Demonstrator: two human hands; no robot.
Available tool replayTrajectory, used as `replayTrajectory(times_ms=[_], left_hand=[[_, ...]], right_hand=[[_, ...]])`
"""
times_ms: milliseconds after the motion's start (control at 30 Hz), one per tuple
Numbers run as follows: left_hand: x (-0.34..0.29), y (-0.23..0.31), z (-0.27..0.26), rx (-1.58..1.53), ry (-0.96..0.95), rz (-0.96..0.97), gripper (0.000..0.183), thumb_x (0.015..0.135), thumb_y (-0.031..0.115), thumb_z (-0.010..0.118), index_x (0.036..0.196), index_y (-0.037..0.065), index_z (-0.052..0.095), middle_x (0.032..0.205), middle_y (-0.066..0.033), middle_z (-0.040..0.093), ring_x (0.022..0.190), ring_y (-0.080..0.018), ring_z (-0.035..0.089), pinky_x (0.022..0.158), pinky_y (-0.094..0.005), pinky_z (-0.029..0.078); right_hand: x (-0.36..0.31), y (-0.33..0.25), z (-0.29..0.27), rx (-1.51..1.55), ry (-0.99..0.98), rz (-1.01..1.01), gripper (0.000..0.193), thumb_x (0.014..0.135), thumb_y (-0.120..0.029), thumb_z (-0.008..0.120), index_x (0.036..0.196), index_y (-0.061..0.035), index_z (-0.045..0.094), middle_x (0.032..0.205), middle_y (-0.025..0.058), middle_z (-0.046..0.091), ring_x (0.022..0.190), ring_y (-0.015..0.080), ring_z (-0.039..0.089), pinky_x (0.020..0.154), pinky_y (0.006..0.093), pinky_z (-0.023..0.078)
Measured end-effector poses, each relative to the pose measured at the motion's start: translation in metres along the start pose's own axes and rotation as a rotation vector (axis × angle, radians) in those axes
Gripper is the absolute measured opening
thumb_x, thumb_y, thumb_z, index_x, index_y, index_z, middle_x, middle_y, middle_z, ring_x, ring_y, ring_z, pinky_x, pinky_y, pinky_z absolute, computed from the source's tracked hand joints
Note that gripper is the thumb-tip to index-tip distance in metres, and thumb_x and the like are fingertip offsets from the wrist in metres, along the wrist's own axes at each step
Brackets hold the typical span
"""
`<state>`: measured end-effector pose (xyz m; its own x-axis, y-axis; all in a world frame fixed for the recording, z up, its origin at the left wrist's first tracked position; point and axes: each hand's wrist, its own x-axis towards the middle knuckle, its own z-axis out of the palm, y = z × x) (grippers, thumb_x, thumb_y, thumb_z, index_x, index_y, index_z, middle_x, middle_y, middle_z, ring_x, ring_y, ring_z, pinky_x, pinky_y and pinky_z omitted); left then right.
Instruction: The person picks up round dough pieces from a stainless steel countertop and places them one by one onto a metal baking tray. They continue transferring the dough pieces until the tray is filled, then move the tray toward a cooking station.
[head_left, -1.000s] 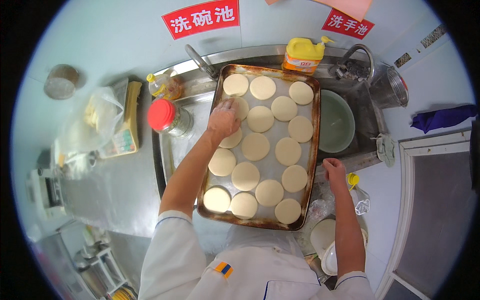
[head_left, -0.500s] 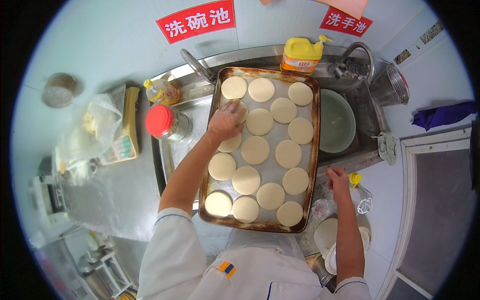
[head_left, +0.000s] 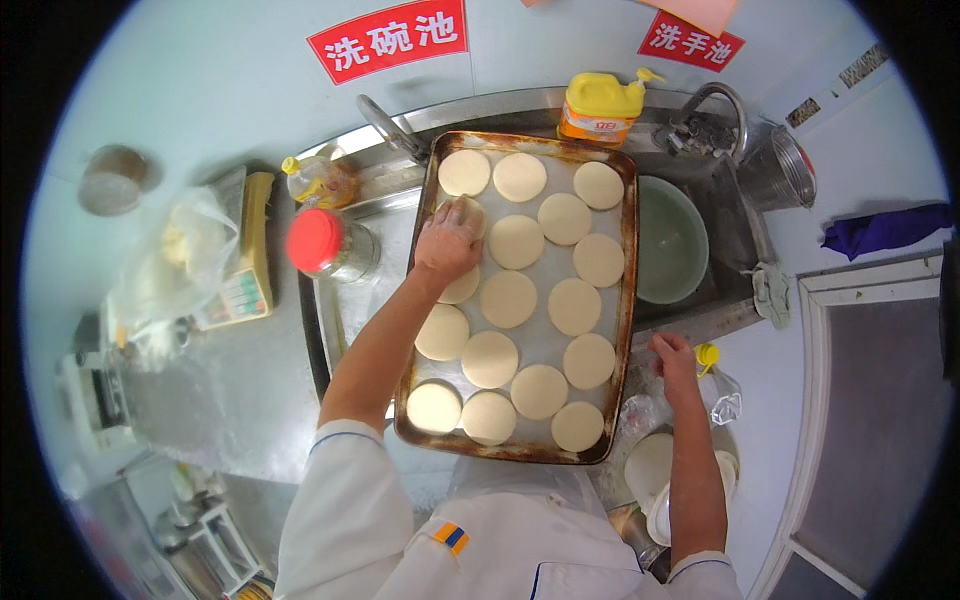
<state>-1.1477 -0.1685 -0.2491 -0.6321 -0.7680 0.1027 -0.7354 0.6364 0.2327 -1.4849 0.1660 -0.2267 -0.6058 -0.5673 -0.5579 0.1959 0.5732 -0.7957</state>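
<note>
A rust-edged metal baking tray [head_left: 618,300] lies across the sink, bearing several round pale dough discs [head_left: 508,300] spaced in uneven columns. My left hand [head_left: 450,242] rests palm down over a dough disc [head_left: 474,213] in the tray's left column. Its fingers lie flat on that disc and cover most of it. To the right of the tray, my right hand [head_left: 673,358] hangs apart from it with curled fingers. Nothing shows in that hand.
Behind the tray stand two faucets [head_left: 395,130] and a yellow pump bottle [head_left: 600,105]. A red-lidded jar [head_left: 330,245] and a small oil bottle [head_left: 318,182] are at left, near a scale [head_left: 258,250]. A water-filled basin [head_left: 675,240] sits in the right sink.
My left hand stays on the same disc with its fingers slightly shifted. The right hand keeps its place. The whole view has moved a little.
</note>
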Motion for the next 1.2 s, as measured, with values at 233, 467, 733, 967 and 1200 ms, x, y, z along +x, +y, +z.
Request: replayTrajectory(times_ms=[233,467,733,967,1200], left_hand=[[-0.013,0.005,-0.013,-0.025,0.173,-0.025,0.051,0.086,0.030,0.072,0.131,0.007,0.062,0.143,-0.0212,0.054,0.130,-0.0397,0.052,0.108,-0.0472,0.044],[-0.102,-0.020,-0.042,-0.306,0.228,-0.506,0.038,0.090,0.027,0.070,0.116,-0.001,0.068,0.111,-0.0206,0.068,0.105,-0.0382,0.063,0.092,-0.0460,0.050],[-0.133,-0.064,-0.026,-0.804,-0.039,-0.734,0.042,0.088,0.031,0.073,0.103,-0.009,0.072,0.091,-0.0160,0.074,0.084,-0.0190,0.067,0.078,-0.0322,0.052],[-0.116,-0.028,-0.040,-0.396,0.140,-0.469,0.040,0.086,0.024,0.073,0.117,-0.001,0.068,0.110,-0.0172,0.070,0.104,-0.0347,0.065,0.092,-0.0418,0.050],[-0.045,0.059,-0.011,-0.210,0.037,0.233,0.047,0.092,0.022,0.066,0.133,0.000,0.059,0.143,-0.0189,0.055,0.136,-0.0395,0.048,0.114,-0.0456,0.039]], right_hand=[[-0.005,-0.007,0.014,0.038,-0.038,0.008,0.028,0.092,-0.023,0.071,0.110,-0.0016,0.067,0.090,0.0041,0.068,0.058,0.0096,0.055,0.051,0.0252,0.044],[-0.002,-0.031,0.030,-0.063,-0.097,-0.053,0.029,0.091,-0.022,0.073,0.109,-0.0004,0.068,0.088,0.0024,0.066,0.059,0.0077,0.054,0.051,0.0258,0.043],[0.023,-0.030,0.050,-0.185,-0.103,-0.065,0.034,0.088,-0.024,0.075,0.108,0.0020,0.068,0.088,0.0028,0.068,0.066,0.0098,0.057,0.056,0.0283,0.046],[0.023,-0.022,0.054,-0.155,-0.077,-0.086,0.027,0.088,-0.023,0.076,0.103,-0.0024,0.068,0.084,0.0005,0.066,0.054,0.0070,0.051,0.046,0.0251,0.040],[0.015,-0.022,0.054,-0.158,-0.032,-0.061,0.029,0.089,-0.025,0.074,0.105,-0.0012,0.070,0.086,0.0025,0.067,0.062,0.0099,0.057,0.054,0.0276,0.046]])
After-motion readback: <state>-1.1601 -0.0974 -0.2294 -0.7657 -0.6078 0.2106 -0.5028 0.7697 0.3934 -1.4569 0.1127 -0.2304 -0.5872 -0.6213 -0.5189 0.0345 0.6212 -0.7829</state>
